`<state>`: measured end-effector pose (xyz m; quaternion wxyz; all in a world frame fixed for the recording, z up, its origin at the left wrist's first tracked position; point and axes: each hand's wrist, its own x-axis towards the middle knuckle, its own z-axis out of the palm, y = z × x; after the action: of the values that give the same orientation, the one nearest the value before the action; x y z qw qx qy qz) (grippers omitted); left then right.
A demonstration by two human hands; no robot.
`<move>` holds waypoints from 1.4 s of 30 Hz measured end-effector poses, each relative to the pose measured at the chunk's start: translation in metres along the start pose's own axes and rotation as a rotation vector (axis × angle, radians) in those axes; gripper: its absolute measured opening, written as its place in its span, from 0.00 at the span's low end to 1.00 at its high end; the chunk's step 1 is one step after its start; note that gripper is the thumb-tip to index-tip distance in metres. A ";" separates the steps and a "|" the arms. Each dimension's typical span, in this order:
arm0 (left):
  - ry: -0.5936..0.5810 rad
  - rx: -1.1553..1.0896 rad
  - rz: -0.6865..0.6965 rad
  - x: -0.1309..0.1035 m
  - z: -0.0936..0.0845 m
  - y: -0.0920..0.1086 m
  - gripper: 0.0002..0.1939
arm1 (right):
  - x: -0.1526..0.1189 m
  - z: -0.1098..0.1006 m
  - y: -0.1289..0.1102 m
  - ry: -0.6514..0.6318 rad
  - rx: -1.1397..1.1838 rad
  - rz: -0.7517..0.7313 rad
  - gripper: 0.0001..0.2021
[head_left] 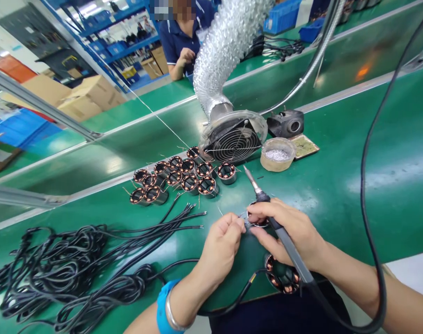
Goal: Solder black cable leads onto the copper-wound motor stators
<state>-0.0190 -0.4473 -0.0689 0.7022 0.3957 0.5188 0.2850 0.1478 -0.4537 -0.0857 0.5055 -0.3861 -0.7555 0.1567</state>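
My right hand is closed round a soldering iron, its metal tip pointing up and away over the bench. The fingers of the same hand also reach to a motor stator, which they largely cover. Just left of it, my left hand pinches thin pale wire ends beside the stator; exactly what sits between the fingertips is partly hidden. Nearer my body lies another stator with copper windings, with a black cable running up to it.
Several stators stand grouped beyond my hands. A bundle of black cables covers the left side. Behind are a fume fan with foil duct, a round tub and a sponge tray. A person sits opposite.
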 end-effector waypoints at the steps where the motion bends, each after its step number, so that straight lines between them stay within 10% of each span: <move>1: -0.002 0.013 0.008 0.000 0.000 -0.001 0.22 | 0.000 0.000 -0.001 0.006 0.008 0.012 0.18; 10: 0.055 0.177 0.124 0.001 -0.006 -0.011 0.20 | -0.004 0.008 -0.004 0.107 0.169 0.245 0.14; 27: 0.063 0.204 0.158 0.001 -0.004 -0.013 0.20 | 0.002 0.003 -0.003 0.102 0.031 -0.041 0.13; 42: 0.070 0.213 0.174 -0.001 0.000 -0.014 0.20 | -0.013 -0.035 -0.019 0.183 0.073 0.123 0.21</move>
<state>-0.0198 -0.4557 -0.0807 0.6103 0.5012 0.5340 0.3020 0.1732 -0.4813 -0.0670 0.5756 -0.4256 -0.6749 0.1791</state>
